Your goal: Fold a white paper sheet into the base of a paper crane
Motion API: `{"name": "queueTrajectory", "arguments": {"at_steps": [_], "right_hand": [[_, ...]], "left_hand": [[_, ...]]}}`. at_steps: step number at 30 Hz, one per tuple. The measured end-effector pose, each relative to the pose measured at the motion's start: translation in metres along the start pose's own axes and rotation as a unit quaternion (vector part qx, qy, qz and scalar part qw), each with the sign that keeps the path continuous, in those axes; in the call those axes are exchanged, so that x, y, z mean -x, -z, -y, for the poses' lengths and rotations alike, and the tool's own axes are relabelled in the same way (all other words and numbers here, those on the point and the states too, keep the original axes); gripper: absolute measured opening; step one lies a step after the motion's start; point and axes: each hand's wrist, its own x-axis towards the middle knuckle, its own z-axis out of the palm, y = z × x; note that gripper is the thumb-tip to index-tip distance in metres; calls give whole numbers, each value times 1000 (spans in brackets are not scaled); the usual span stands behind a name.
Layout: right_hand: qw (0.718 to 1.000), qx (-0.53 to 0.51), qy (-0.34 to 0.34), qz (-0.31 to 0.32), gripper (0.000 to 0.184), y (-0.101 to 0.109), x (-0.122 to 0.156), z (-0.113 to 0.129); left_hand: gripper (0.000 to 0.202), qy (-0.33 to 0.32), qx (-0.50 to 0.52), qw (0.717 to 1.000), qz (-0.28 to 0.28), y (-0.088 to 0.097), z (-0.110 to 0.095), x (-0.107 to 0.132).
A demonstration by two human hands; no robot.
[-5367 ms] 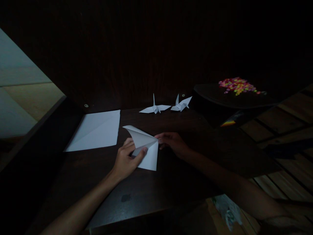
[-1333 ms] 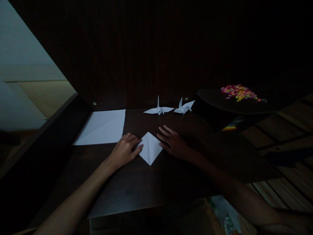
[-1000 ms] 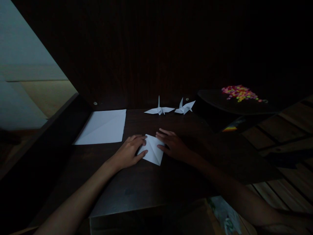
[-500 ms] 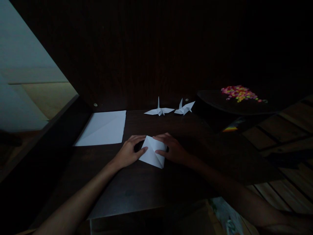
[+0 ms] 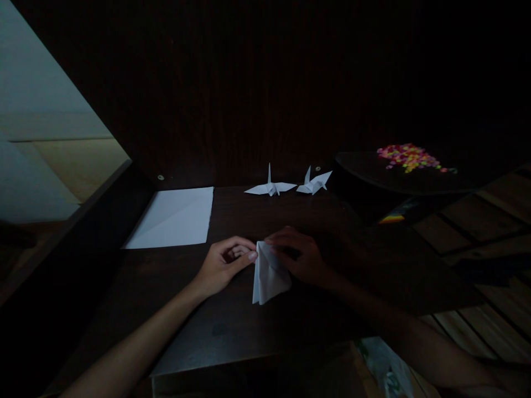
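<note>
A folded piece of white paper (image 5: 270, 279) is held up between my hands over the dark tabletop, its layers parting at the lower left edge. The thumb and fingers of my left hand (image 5: 224, 262) pinch its upper left edge. On the other side, my right hand (image 5: 301, 254) grips the upper right part, its fingers partly in shadow. Behind them, against the back panel, stand two white paper cranes, one with spread wings (image 5: 271, 188) and another (image 5: 314, 182) turned at an angle.
White paper sheets (image 5: 172, 218) lie at the left on the dark table (image 5: 199, 331). To the right, a rounded dark shelf (image 5: 365, 174) carries a heap of small colourful pieces (image 5: 410, 157). A raised side board (image 5: 70, 232) bounds the left. A plastic bag (image 5: 388, 367) sits below the table's front edge.
The paper was spread flatter as a creased diamond; now it is tilted up and folded narrower. Both hands have shifted, with the left thumb now at the paper's edge.
</note>
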Motion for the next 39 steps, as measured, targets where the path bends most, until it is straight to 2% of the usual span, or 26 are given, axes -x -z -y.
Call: {"name": "queueTrajectory", "arguments": {"at_steps": [8, 15, 26, 33, 39], "right_hand": [[998, -51, 42, -23, 25, 2, -2, 7], [997, -76, 33, -11, 28, 1, -1, 10], [998, -58, 1, -7, 20, -1, -1, 11], [999, -44, 7, 2, 25, -1, 1, 8], [999, -36, 8, 4, 25, -2, 1, 8]], "left_hand": [[22, -4, 9, 1000, 6, -3, -4, 4], [19, -19, 1, 1000, 7, -3, -1, 5], [20, 4, 0, 1000, 7, -4, -1, 4], [19, 11, -45, 998, -36, -6, -3, 4], [20, 53, -39, 997, -46, -4, -6, 2]]}}
